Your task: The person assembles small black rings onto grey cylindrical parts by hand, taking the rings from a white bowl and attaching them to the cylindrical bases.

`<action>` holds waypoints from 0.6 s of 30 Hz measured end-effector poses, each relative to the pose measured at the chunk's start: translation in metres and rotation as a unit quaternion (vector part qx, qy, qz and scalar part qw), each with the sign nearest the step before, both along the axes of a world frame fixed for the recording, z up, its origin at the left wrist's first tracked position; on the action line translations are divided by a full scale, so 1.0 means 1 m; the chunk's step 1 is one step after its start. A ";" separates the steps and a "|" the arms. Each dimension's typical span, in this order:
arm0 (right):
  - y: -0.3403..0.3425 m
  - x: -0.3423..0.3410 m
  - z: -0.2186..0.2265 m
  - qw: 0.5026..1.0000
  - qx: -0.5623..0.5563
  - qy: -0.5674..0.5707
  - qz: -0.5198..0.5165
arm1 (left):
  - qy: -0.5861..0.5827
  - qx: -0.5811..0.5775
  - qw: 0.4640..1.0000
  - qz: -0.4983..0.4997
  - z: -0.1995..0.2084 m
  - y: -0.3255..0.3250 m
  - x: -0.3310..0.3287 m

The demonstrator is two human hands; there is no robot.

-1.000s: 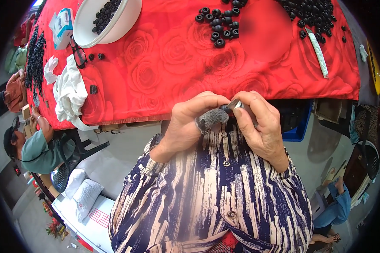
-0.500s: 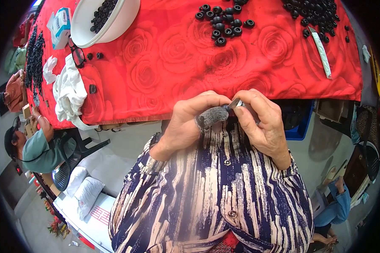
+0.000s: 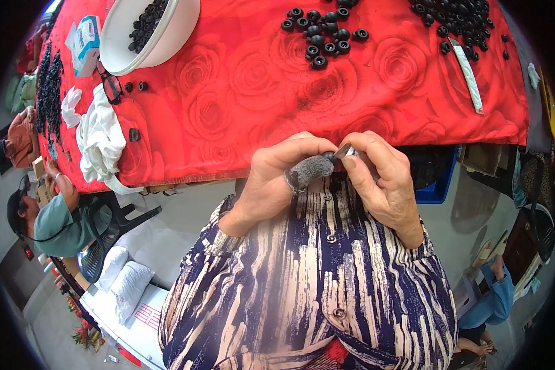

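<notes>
Both of my hands meet in front of my chest, just off the near edge of the table. My left hand (image 3: pixel 268 179) is closed on a small black rubber part (image 3: pixel 330 157), mostly hidden by the fingers. A grey knitted finger cover (image 3: pixel 310 171) is on its thumb. Between thumb and forefinger my right hand (image 3: pixel 385 182) pinches a small metal blade (image 3: pixel 343 151), its edge against the black part. Beyond the hands, several black rubber parts (image 3: pixel 317 41), round and with holes, lie in a loose group on the red rose-patterned cloth (image 3: pixel 246 80).
A white bowl (image 3: pixel 184 37) holding black parts stands at the far left, near a tissue box (image 3: pixel 86 40), glasses (image 3: pixel 111 87) and a white cloth (image 3: pixel 98 139). A larger black pile (image 3: pixel 459 21) and a white-wrapped knife (image 3: pixel 465 74) lie far right. Another person (image 3: pixel 58 222) sits at left.
My hands keep nearly the same pose, blade still against the black part. The table things appear shifted slightly left and up in the picture.
</notes>
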State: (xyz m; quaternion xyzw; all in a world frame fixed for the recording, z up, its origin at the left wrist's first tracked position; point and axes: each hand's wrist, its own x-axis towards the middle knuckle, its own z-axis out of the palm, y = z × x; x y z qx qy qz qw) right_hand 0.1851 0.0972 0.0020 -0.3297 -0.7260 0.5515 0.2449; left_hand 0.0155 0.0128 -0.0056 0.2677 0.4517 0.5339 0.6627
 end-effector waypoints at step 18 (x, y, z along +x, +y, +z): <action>-0.001 -0.002 -0.003 0.999 0.024 0.020 -0.010 | 0.024 0.013 1.000 0.013 0.002 -0.001 0.002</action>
